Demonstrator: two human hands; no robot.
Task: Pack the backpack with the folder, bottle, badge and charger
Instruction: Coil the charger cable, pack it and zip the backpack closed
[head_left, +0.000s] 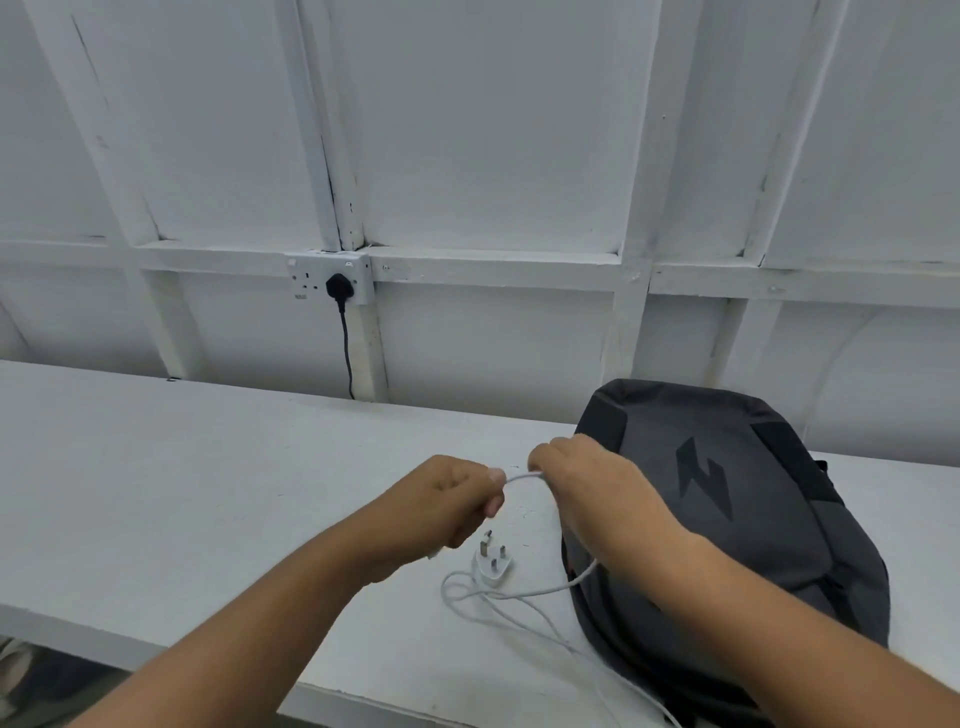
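Note:
A dark grey backpack (727, 514) with a black zigzag logo lies flat on the white table (182, 493), at the right. To its left sits the white charger plug (493, 561), prongs up, with its white cable (519, 605) looping over the table toward the front edge. My left hand (452, 499) is closed on one part of the cable. My right hand (587, 483) pinches the cable a short way along, over the backpack's left edge. A short arc of cable spans between both hands. Folder, bottle and badge are not in view.
A white panelled wall rises behind the table. A double wall socket (330, 278) holds a black plug (340, 287) whose cord drops behind the table. The table's front edge runs diagonally at lower left.

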